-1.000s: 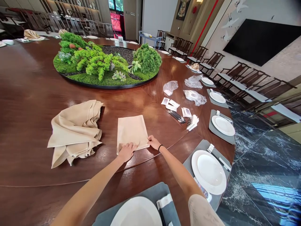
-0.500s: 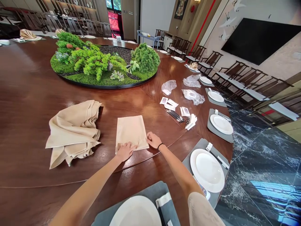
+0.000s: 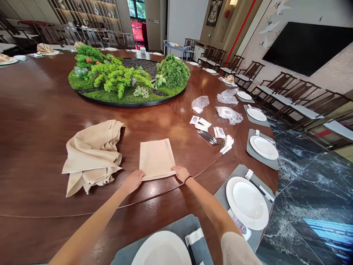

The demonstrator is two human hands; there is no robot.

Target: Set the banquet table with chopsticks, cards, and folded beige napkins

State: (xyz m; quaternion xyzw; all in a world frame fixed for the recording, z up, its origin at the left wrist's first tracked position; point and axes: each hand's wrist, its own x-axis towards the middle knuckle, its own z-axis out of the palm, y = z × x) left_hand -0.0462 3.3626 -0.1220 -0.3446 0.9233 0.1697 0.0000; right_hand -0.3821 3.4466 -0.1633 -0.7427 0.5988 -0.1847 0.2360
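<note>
A beige cloth napkin (image 3: 156,158), folded into a near square, lies flat on the brown wooden table (image 3: 154,119). My left hand (image 3: 134,180) pinches its near left corner. At the near right corner my right hand (image 3: 181,173), with a dark band on the wrist, has its fingers closed on the edge. Left of my hands rests a loose pile of beige napkins (image 3: 92,154), draped over one another with rumpled edges.
A round planted centrepiece (image 3: 129,81) fills the table's middle. To the right lie white packets (image 3: 201,123), black sticks (image 3: 207,137) and clear plastic bags (image 3: 229,115). Plates on grey mats (image 3: 247,202) line the table's edge; another plate (image 3: 162,248) is nearest me.
My left hand has slid from the napkin's near edge out to its left corner. My right hand now grips the right corner. The near edge, rumpled before, lies smooth.
</note>
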